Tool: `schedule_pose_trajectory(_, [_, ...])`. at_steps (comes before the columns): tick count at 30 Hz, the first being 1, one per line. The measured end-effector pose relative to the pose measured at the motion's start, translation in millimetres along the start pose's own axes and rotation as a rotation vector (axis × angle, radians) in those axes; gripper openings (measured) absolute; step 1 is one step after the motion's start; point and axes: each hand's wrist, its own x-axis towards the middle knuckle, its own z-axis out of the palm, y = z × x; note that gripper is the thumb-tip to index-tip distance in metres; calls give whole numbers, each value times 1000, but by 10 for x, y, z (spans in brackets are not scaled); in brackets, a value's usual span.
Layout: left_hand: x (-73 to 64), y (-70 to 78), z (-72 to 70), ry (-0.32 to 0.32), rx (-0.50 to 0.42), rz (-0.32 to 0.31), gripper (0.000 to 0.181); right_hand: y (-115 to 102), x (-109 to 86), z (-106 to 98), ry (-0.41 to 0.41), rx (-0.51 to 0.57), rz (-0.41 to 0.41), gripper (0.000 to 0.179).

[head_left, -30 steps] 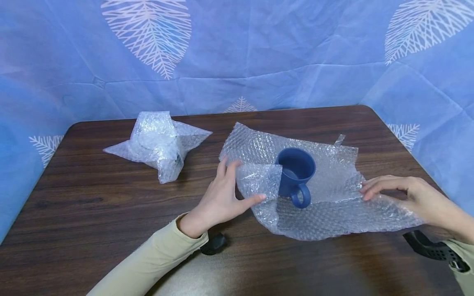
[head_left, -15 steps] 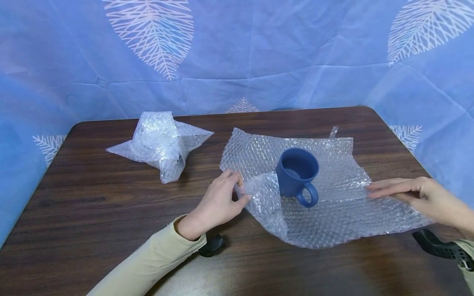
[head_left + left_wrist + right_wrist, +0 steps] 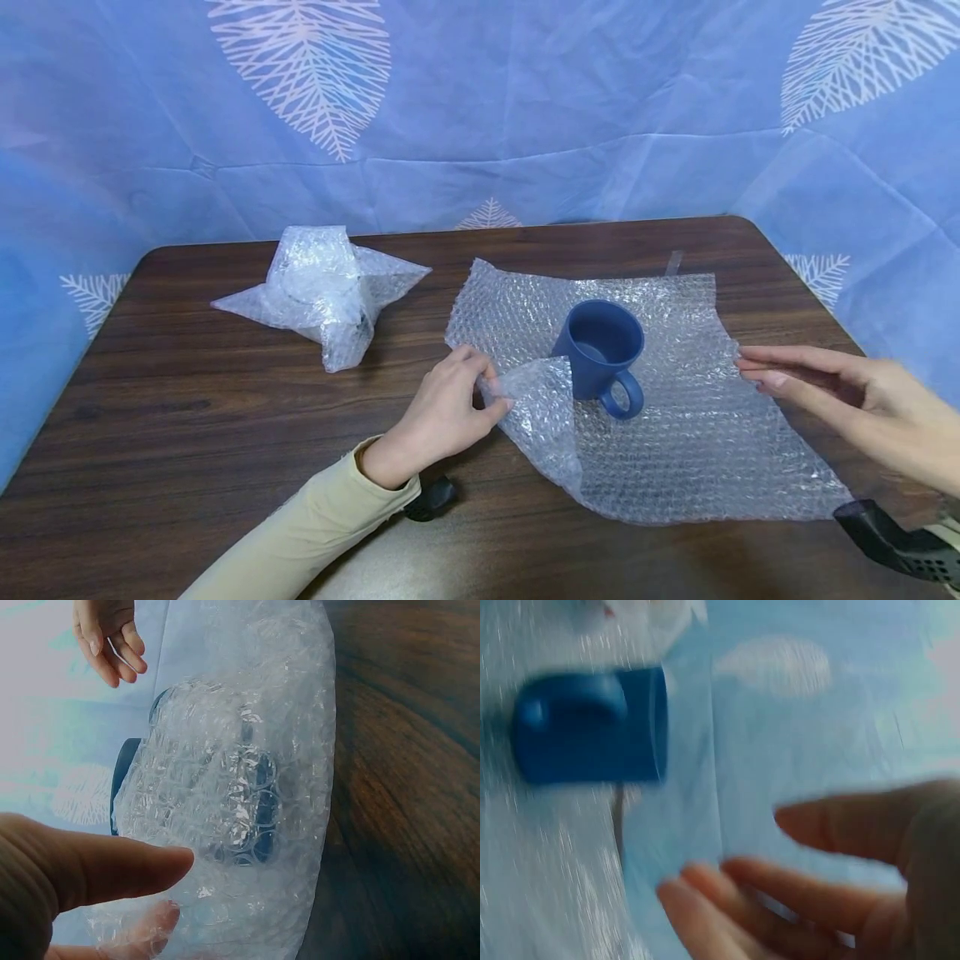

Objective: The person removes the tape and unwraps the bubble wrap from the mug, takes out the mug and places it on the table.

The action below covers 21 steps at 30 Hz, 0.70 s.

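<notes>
Pinching the turned-up flap (image 3: 542, 408) of the bubble wrap (image 3: 690, 458) between thumb and fingers, the left hand (image 3: 448, 404) has hold of something likely light, floppy and slick, best taken by an edge, while the right hand (image 3: 896, 410), thumb and fingers apart, holds nothing near the far side. Upright on the clear, glinting sheet, the plain blue mug (image 3: 591, 372) looks stiff, fairly heavy and breakable (ceramic, at a guess), so its handle (image 3: 637, 395) seems the surest hold.

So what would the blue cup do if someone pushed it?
The blue cup would probably slide rather than roll, since it stands upright. The bubble wrap beneath might bunch up, since it looks thin and bendy.
</notes>
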Motion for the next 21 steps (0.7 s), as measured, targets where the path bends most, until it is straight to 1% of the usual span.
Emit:
schedule_pose_trajectory(2, [-2, -1, -10, -5, -5, -14, 20, -69, 18, 75, -24, -24, 19, 38])
schedule_pose_trajectory(7, [-11, -6, -42, -5, -52, -62, 30, -257, 83, 281, -70, 27, 141, 43])
schedule_pose_trajectory(9, [-13, -7, -50, -4, -64, -77, 36, -308, 106, 358, -92, 64, 171, 46])
schedule_pose_trajectory(10, [-16, -8, -55, -5, -63, -82, 38, -324, 116, 394, -100, 86, 171, 46])
schedule_pose_trajectory(12, [-18, -13, -57, -5, -59, -91, 41, -326, 127, 465, -108, 139, 147, 46])
schedule_pose_trajectory(15, [-20, -32, -54, 0, -53, -96, 43, -332, 142, 556, -123, 205, 149, 45])
schedule_pose_trajectory(21, [-55, -50, -67, 20, -45, -89, 47, -360, 199, 700, -174, 254, 241, 49])
